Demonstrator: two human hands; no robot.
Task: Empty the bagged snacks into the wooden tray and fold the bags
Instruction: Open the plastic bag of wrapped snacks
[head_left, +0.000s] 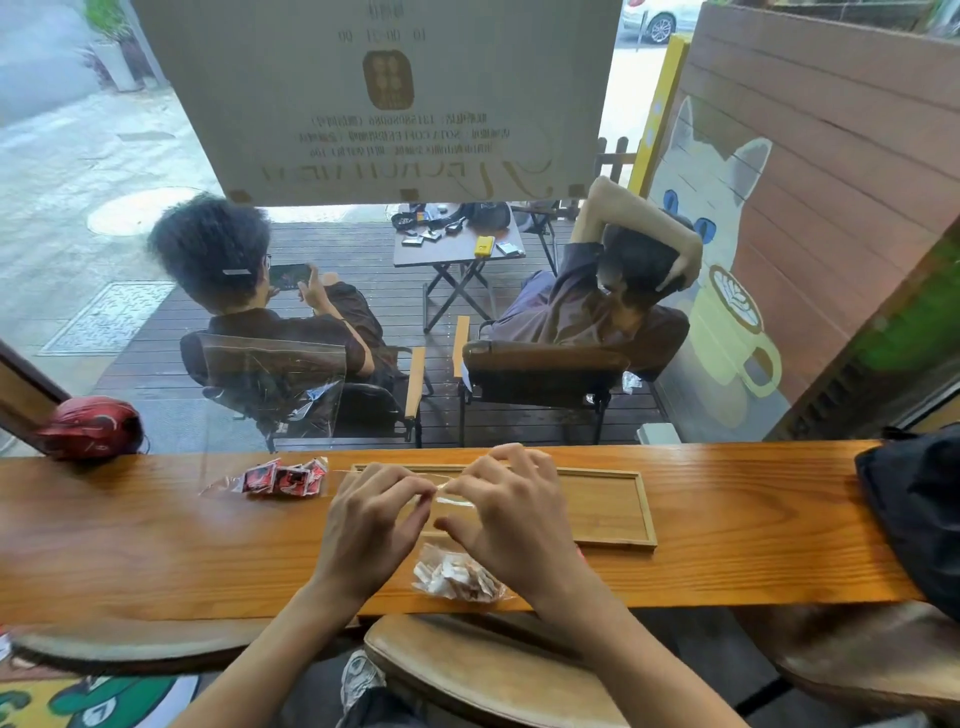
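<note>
Both hands, left hand (371, 519) & right hand (506, 512), pinch clear bag (452, 501) top w/ narrow fingertips, prob to open it, wooden tray (602, 506) at 2 o'clock.

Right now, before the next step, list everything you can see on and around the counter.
wooden tray: one, light wood, centre-right of the counter, looks empty
clear bag: one, transparent, pinched between both hands above the tray, pale wrapped snacks hanging at its bottom
bag of red snacks: one, clear with red packets, left of the tray
counter: one, orange-brown wood
red helmet: one, far left
dark bag: one, far right edge
people outside: two, seated beyond the glass
left hand: pinching the bag
right hand: pinching the bag
</note>
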